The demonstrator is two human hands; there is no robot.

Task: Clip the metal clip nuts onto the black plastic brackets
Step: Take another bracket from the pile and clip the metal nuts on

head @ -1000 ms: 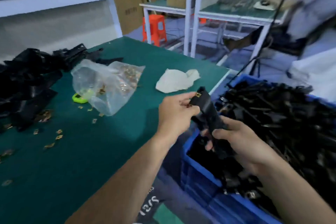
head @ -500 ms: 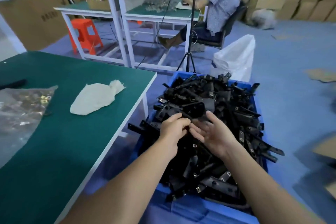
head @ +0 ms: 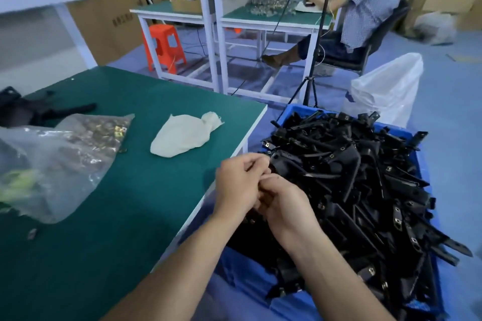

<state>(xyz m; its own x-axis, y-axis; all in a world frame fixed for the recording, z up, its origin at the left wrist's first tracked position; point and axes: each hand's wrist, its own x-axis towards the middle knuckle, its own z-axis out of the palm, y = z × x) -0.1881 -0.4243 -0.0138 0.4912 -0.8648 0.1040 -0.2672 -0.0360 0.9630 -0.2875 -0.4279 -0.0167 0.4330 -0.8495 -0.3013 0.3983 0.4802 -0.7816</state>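
Our hands meet just off the right edge of the table (head: 135,216), over the near left corner of the blue bin (head: 407,133). The left hand (head: 241,185) sits slightly farther and to the left, and the right hand (head: 285,207) is nearer and tucked against it. The fingers of both are curled and pressed together. We cannot tell whether they pinch something small between them or hold nothing.

Just beyond the left fingertips lies the pile of black brackets (head: 352,190) that fills the bin. The closest one runs lengthwise away to the right. Many in the pile show a metal clip at one end, so we judge these to be done.

What the next move needs lies the other way. The clear bag (head: 65,164) of clip nuts (head: 118,130) rests on the table well to the left of the hands, beyond the white cloth (head: 185,135). A loose nut (head: 32,233) sits near left of the bag. A dark heap (head: 23,109) on the far left of the table looks like bare brackets, and one piece stretches left to right.

Everything to fetch is on our left, so the left hand is the nearer one.
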